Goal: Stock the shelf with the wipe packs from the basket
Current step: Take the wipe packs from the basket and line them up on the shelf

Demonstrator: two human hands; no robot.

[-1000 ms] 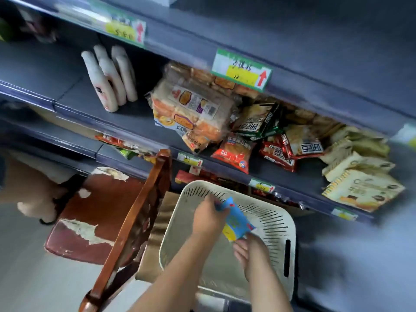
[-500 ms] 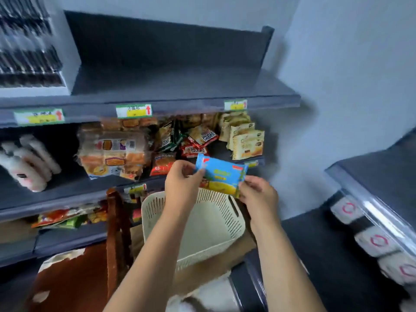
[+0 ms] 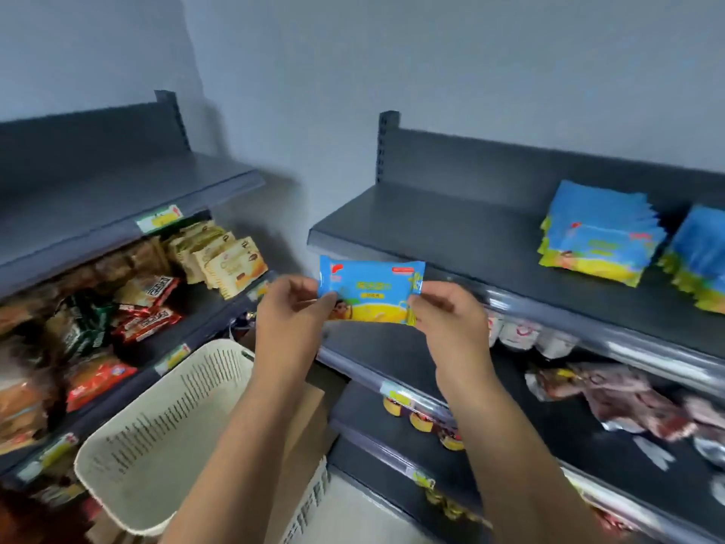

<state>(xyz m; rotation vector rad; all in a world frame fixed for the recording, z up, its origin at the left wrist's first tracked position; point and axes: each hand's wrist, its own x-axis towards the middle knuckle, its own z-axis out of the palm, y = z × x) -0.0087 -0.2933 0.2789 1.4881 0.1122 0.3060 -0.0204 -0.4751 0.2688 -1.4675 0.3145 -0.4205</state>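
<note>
Right now you hold one pack [image 3: 370, 290] up in front of you with both hands. Your left hand [image 3: 288, 308] pinches its left end, thumb and fingers closed on the edge. Your right hand [image 3: 443, 312] pinches the right end the same way. The pack is level and faces you, blue above and yellow below. It hangs in the air, against the front lip of the shelf [image 3: 451, 233] on your right as you see it; whether it touches that lip cannot be told.

Farther right on that same shelf lies a stack [image 3: 596, 237] of matching blue and yellow packs, with a second stack [image 3: 698, 261] just beside it at the frame's edge. The stretch of shelf between your hands and the first stack is bare grey board.

The basket [image 3: 176, 406], cream with slotted walls, sits low on your left, below your left forearm, which hides part of its inside.

Behind it the left rack [image 3: 117, 206] carries snacks [image 3: 219, 253] in a crowded row. Under the shelf on your right, lower boards hold small jars [image 3: 416, 416] and silvery pouches [image 3: 627, 398], both blurred.
</note>
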